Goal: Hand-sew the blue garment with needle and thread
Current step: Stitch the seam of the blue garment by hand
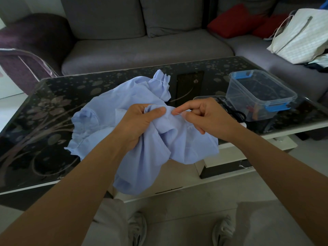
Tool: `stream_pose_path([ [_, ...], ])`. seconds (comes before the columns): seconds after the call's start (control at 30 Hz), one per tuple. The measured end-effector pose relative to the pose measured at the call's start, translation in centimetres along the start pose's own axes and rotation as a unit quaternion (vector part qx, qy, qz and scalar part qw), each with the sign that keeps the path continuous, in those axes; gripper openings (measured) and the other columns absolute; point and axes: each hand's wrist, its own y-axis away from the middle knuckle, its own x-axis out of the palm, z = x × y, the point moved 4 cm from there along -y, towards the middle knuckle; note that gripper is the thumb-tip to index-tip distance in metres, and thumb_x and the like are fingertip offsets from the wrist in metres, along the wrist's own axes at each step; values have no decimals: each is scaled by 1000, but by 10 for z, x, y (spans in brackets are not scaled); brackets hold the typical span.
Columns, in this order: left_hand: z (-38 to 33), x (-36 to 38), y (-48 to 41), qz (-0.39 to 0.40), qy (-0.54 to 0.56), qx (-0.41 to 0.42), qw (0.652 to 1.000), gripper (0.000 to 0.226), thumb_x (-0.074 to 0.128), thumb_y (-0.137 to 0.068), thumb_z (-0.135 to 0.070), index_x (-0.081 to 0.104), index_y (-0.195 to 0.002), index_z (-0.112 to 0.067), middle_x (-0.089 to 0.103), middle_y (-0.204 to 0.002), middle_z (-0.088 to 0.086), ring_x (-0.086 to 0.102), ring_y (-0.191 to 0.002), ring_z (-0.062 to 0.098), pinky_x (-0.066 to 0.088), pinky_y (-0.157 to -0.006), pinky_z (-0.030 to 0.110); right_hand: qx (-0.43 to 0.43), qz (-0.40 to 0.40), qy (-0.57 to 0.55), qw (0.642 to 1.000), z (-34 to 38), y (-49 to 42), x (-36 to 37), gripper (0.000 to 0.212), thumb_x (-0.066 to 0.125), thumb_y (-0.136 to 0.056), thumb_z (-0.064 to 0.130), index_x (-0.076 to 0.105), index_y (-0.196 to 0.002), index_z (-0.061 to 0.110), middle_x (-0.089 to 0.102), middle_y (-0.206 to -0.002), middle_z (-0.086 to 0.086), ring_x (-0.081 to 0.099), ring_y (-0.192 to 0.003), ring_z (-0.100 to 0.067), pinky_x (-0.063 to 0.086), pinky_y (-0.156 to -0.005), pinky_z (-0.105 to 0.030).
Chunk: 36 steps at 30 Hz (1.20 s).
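Right hand [200, 114] pinches the needle [178, 113], tip at the fold, lined up for a stitch. Left hand [140, 119] bunches the garment [159, 144] tight to steady that seam; the rest drapes over the counter [53, 107] edge, box [262, 93] nearby.

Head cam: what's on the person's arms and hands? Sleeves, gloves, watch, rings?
Nothing worn that shows. The left hand and right hand are bare, with no gloves and no rings on the fingers in view. The left forearm and right forearm are bare up to the frame edge: no sleeves, watch or bracelet.
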Motion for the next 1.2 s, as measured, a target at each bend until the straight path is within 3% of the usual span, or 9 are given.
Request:
stream_pose_path([
  [0.27, -1, -1, 2, -2, -36, 11, 999, 49, 67, -87, -46, 60, -122, -12, 68, -114, 11, 66, -104, 28, 53, -96, 49, 7, 13, 5, 1000, 0, 0, 0, 22, 52, -97, 4, 69, -106, 16, 43, -41, 5, 41, -38, -6, 43, -51, -19],
  [0.47, -4, 1, 5, -13, -62, 17, 998, 46, 64, -88, -44, 58, -124, -16, 66, -116, 6, 64, -106, 23, 52, -98, 44, 33, 57, 31, 997, -4, -2, 7, 42, 48, -97, 4, 50, -136, 19, 51, -42, 8, 47, -39, -6, 43, -54, -12],
  [0.57, -5, 2, 6, -12, -81, 27, 996, 41, 63, -90, -41, 61, -121, -14, 67, -113, 7, 65, -102, 22, 54, -94, 40, 39, 79, 38, 995, -4, -1, 10, 30, 46, -98, 6, 59, -122, 18, 51, -41, 5, 47, -39, -6, 43, -56, -12],
  [0.77, -9, 1, 6, -44, -105, 52, 992, 38, 67, -89, -35, 64, -109, -2, 68, -104, 16, 66, -98, 29, 54, -93, 46, 42, 56, 40, 997, -3, -1, 10, 12, 48, -99, 9, 59, -101, 14, 53, -42, 0, 46, -40, -6, 43, -54, -17],
  [0.93, -11, 3, 7, -43, -118, 62, 990, 39, 67, -89, -34, 63, -105, 0, 67, -100, 19, 65, -93, 29, 55, -87, 39, 35, 52, 50, 997, -2, -1, 11, 10, 49, -99, 12, 59, -96, 10, 53, -43, 3, 48, -42, -9, 50, -63, -38],
  [1.13, -8, 0, 4, -42, -114, 42, 992, 41, 65, -90, -38, 63, -112, -5, 68, -107, 13, 65, -100, 27, 53, -95, 46, 29, 48, 41, 998, -3, -3, 8, 12, 50, -99, 14, 60, -94, 17, 54, -46, 3, 50, -47, -14, 50, -65, -37],
  [1.2, -8, 0, 4, -39, -107, 41, 993, 39, 65, -90, -38, 64, -111, -5, 68, -106, 13, 66, -100, 27, 53, -95, 46, 25, 51, 22, 998, -3, -3, 6, 13, 50, -99, 12, 61, -95, 15, 54, -46, 4, 48, -45, -10, 46, -57, -27],
])
